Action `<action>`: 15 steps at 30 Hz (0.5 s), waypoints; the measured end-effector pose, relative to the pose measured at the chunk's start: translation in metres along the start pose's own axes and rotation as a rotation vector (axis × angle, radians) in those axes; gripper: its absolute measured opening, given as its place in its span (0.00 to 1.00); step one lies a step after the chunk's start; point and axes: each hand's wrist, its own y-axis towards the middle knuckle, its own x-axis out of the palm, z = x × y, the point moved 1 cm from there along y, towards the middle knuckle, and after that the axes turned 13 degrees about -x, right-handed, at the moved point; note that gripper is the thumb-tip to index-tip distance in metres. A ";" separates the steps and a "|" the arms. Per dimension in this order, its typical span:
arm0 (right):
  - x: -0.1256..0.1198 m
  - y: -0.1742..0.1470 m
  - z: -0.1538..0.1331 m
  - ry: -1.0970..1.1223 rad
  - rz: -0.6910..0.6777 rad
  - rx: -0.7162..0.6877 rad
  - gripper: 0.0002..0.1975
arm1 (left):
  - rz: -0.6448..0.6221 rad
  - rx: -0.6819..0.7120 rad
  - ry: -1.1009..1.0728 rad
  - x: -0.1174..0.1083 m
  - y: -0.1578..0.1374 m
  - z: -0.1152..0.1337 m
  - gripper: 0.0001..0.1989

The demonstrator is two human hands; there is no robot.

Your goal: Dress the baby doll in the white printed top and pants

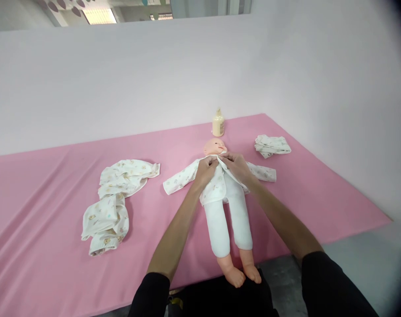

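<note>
A baby doll lies on its back on the pink-covered table, its feet toward me and its head at the far end. It wears a white printed baby jacket, with both sleeves spread out to the sides. At the neckline my left hand pinches the jacket's front edge. My right hand grips the other front edge close beside it, lifting that flap a little. The lower front of the jacket hangs apart over the doll's white body. Whatever fastener lies between the fingertips is too small to make out.
Crumpled printed baby clothes lie left of the doll. A folded printed cloth rests at the right. Behind the doll's head stands a cream pump bottle. A white wall borders the pink tablecloth.
</note>
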 end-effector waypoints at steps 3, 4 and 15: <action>0.002 -0.001 -0.002 -0.163 -0.045 -0.122 0.15 | -0.091 -0.139 -0.193 -0.007 0.001 0.003 0.07; 0.003 -0.001 -0.002 -0.212 -0.055 -0.149 0.16 | -0.105 -0.153 -0.226 -0.009 0.001 0.004 0.08; -0.002 -0.016 0.006 -0.630 -0.082 -0.437 0.14 | -0.039 -0.101 0.006 -0.005 -0.003 0.007 0.09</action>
